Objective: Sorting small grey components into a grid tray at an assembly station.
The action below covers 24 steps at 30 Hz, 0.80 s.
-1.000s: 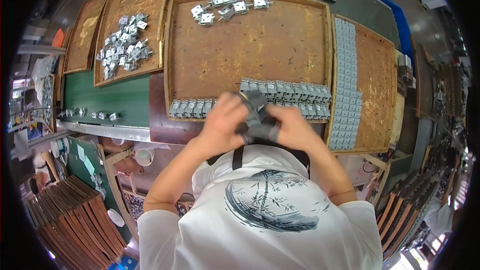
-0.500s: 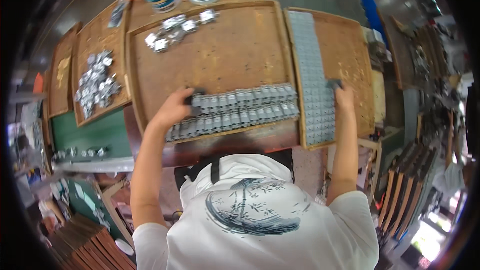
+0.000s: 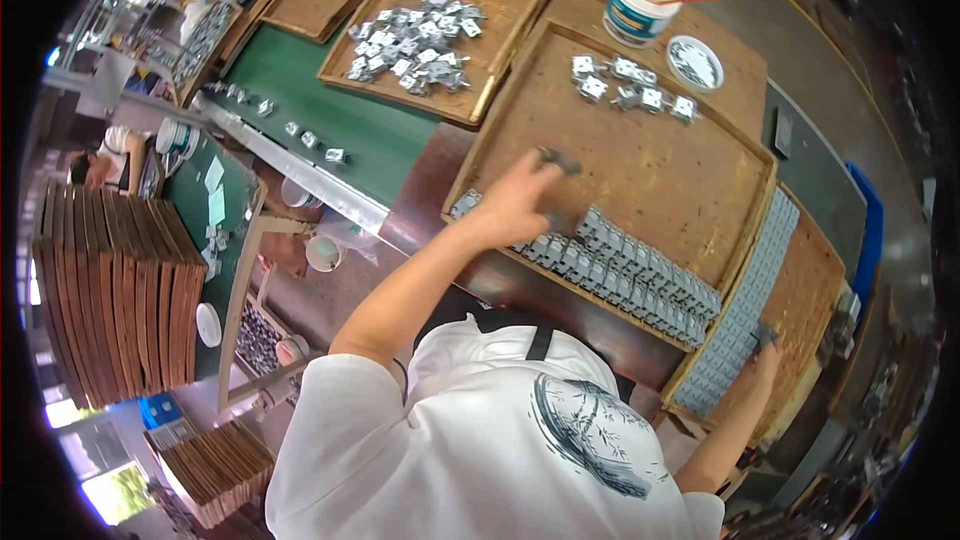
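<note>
My left hand (image 3: 520, 202) is over the near left part of the large wooden tray (image 3: 640, 180), close to the end of two rows of small grey metal parts (image 3: 625, 275). Its thumb and finger are spread, with dark coverings at the tips and nothing visible between them; motion blurs them slightly. Off to the right, my right hand (image 3: 765, 352) touches or hovers over the edge of a band of grey square parts (image 3: 735, 340) in a second wooden tray (image 3: 805, 285). Something dark is at its fingertips; whether it is held cannot be made out.
Loose shiny metal parts (image 3: 640, 90) lie at the large tray's far side, near a white bucket (image 3: 640, 5) and a white lid (image 3: 694, 62). Another tray at the left bears a heap of parts (image 3: 415, 45). Stacked wooden trays (image 3: 120, 290) stand far left. A person (image 3: 120, 155) is beyond.
My view has turned leftward. My left hand has moved away from the row's end, its fingers now spread. My right hand stays by the grey band.
</note>
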Tool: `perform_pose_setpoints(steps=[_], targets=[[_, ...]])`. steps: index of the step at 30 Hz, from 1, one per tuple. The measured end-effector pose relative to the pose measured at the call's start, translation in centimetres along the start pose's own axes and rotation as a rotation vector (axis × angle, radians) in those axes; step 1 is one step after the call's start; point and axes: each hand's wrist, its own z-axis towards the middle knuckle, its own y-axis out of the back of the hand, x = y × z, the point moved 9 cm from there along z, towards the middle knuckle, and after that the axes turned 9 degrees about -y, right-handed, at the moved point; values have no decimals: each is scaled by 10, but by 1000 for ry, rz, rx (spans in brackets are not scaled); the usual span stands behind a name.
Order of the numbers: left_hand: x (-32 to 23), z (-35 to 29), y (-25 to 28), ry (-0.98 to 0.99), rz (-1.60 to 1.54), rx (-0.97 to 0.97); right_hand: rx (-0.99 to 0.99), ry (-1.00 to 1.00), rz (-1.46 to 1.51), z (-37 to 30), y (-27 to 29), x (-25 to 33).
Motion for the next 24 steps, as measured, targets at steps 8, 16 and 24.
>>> perform_pose_setpoints(steps=[8,16,24], targets=[[150,-124,205,720,822,-497,-196,447,312,-21,23,31],[266,-197,220,973,592,-505,238,506,284,-80,-97,67],[128,-107,91,483,-1057,-625,538,469,85,-194,-246,73]])
